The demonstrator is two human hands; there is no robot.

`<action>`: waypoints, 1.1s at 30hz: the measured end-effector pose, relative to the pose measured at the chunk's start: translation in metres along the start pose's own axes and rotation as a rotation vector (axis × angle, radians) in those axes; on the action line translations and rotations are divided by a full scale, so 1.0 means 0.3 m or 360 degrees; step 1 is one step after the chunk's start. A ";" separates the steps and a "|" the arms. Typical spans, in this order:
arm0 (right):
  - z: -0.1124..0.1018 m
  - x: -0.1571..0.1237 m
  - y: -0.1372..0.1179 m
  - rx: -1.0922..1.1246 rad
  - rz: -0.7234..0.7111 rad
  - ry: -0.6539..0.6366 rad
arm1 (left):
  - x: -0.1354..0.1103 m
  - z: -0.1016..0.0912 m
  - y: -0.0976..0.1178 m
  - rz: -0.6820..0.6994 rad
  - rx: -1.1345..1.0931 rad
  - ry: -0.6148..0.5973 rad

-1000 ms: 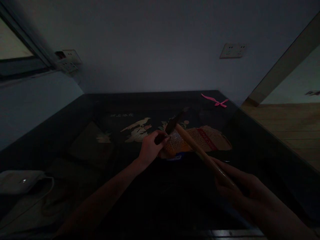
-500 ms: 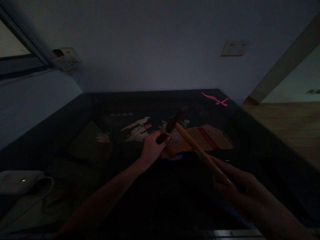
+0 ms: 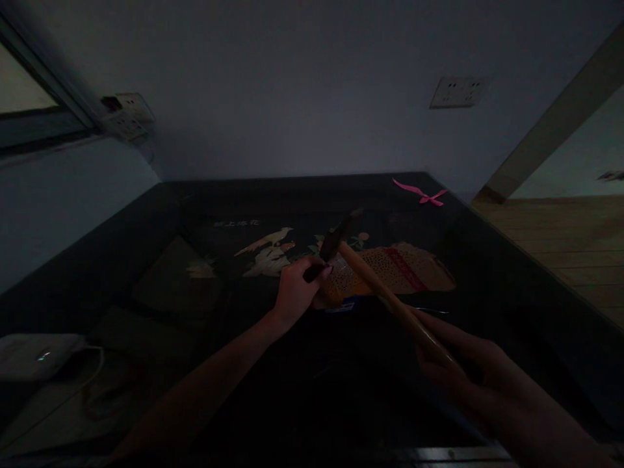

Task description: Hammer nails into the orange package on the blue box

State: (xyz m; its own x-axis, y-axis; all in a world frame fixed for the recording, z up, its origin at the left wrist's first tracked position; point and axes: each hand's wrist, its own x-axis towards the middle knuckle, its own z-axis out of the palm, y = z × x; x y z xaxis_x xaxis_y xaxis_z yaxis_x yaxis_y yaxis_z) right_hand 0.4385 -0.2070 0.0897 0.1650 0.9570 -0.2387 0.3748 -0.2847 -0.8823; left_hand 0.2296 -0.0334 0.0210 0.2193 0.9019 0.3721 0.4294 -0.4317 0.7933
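The scene is very dark. My right hand (image 3: 458, 367) grips the lower end of a hammer's wooden handle (image 3: 385, 296). The dark hammer head (image 3: 336, 239) hovers above my left hand (image 3: 295, 292). My left hand is closed in a pinch on a small dark thing I cannot make out, held against an orange perforated piece (image 3: 390, 270) with a red stripe. That piece lies on a black table (image 3: 234, 364) decorated with pale birds and flowers (image 3: 268, 250).
A pink ribbon (image 3: 422, 194) lies at the table's far right corner. A white device with a cable (image 3: 36, 354) sits at the left. Wall sockets (image 3: 455, 91) are mounted on the back wall. A wooden floor (image 3: 575, 240) lies to the right.
The hammer head has shifted very slightly up and left. Both hands stay almost in place.
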 end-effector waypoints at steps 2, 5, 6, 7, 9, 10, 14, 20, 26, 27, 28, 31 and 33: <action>-0.006 0.005 -0.012 -0.0019 -0.0057 -0.0057 | 0.000 -0.002 -0.005 -0.0005 0.0002 0.0009; -0.015 0.013 -0.026 -0.0111 -0.0144 -0.0170 | 0.001 -0.005 -0.011 -0.0022 -0.0006 0.0006; -0.018 0.014 -0.027 -0.0134 -0.0151 -0.0193 | 0.001 -0.005 -0.013 -0.0025 -0.0014 0.0004; -0.021 0.014 -0.028 -0.0143 -0.0141 -0.0197 | 0.002 -0.005 -0.014 -0.0026 -0.0025 0.0003; -0.027 0.012 -0.025 -0.0115 -0.0098 -0.0165 | 0.002 -0.004 -0.016 -0.0021 -0.0060 0.0000; -0.031 0.011 -0.022 -0.0103 -0.0082 -0.0160 | 0.002 -0.003 -0.017 -0.0021 -0.0082 0.0004; -0.045 0.017 -0.013 -0.0157 -0.0091 -0.0255 | 0.003 -0.001 -0.018 -0.0057 -0.0094 -0.0004; -0.063 0.014 -0.010 -0.0188 -0.0100 -0.0281 | 0.002 0.005 -0.031 -0.0030 -0.0123 -0.0011; -0.056 0.015 -0.011 -0.0161 -0.0060 -0.0340 | 0.004 -0.001 -0.020 -0.0049 -0.0071 -0.0019; -0.053 0.016 -0.011 -0.0131 -0.0051 -0.0376 | 0.004 -0.003 -0.018 -0.0056 -0.0052 -0.0028; -0.052 0.016 -0.010 -0.0108 -0.0036 -0.0399 | 0.003 -0.004 -0.016 -0.0056 -0.0040 -0.0034; -0.055 0.010 -0.002 -0.0094 0.0015 -0.0364 | 0.002 -0.003 -0.018 -0.0023 -0.0042 -0.0019; -0.059 0.006 0.001 -0.0100 0.0036 -0.0311 | 0.002 0.000 -0.022 0.0009 -0.0053 -0.0006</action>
State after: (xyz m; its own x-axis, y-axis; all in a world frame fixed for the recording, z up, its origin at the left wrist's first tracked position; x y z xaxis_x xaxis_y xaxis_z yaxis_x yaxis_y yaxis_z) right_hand 0.4550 -0.2062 0.0961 -0.0040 0.9412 -0.3377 0.4299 -0.3033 -0.8504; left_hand 0.2268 -0.0300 0.0159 0.2249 0.8994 0.3749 0.3988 -0.4360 0.8068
